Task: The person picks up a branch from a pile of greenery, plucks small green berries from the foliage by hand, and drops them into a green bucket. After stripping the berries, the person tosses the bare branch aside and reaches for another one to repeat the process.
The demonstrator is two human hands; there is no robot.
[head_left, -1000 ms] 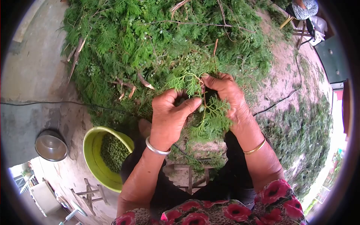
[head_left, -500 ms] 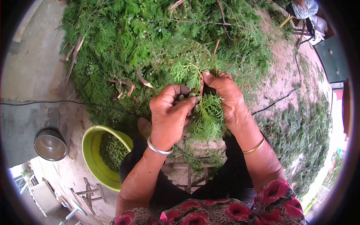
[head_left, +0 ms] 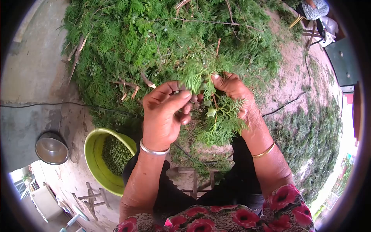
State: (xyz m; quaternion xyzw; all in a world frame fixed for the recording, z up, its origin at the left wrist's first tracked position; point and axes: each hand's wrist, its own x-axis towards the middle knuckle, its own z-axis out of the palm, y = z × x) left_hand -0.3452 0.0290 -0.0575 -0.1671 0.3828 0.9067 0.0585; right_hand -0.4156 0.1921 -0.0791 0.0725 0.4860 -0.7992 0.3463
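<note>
My right hand (head_left: pixel 235 89) pinches the stem of a leafy green sprig (head_left: pixel 222 125) in front of me. A pale green seed cone (head_left: pixel 211 112) shows on the sprig below the fingers. Beside it on the left is my left hand (head_left: pixel 164 112), its thumb and fingers curled together at the sprig's leaves; what lies between them is too hidden to name. A yellow-green bucket (head_left: pixel 92 162) holding many small green cones (head_left: pixel 116 154) stands at the lower left of my left hand.
A big heap of cut branches (head_left: pixel 123 42) fills the top. A metal bowl (head_left: pixel 52 149) lies at left, a small wooden stool (head_left: pixel 91 199) below it. A black cable (head_left: pixel 286 103) crosses the ground. Part of another person (head_left: pixel 315 9) shows at top right.
My left hand has moved left and turned, with its fingers less tightly bunched. The sprig has shifted slightly right, and a cone on it now shows. My right hand still grips the stem.
</note>
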